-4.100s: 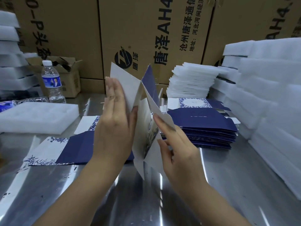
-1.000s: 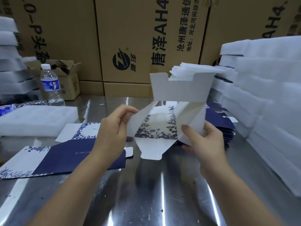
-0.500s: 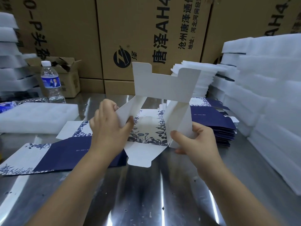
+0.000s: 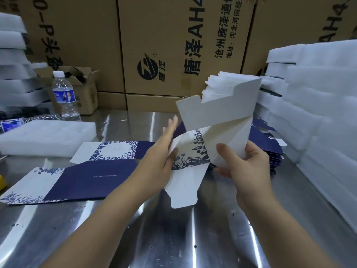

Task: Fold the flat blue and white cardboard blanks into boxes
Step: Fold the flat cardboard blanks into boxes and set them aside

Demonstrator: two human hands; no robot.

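A half-folded blue and white cardboard box [image 4: 216,128] is held upright above the steel table, its white inside facing me and a white tab hanging at the bottom. My right hand [image 4: 245,167] grips its right wall, thumb on the inside. My left hand [image 4: 162,151] lies with straight fingers against the box's left flap. Two flat blanks [image 4: 81,178] lie on the table to the left. A stack of flat blanks [image 4: 270,151] sits behind the held box, mostly hidden.
White foam sheets are piled high at the right [image 4: 316,105] and far left [image 4: 11,60]; a foam tray [image 4: 46,136] lies left. A water bottle [image 4: 64,97] and a small open carton [image 4: 85,89] stand at the back left. Big brown cartons [image 4: 173,45] wall the back.
The box has tilted and shifted to the right. My left hand went from pinching the left flap to lying flat against it with straightened fingers. My right hand keeps its grip.
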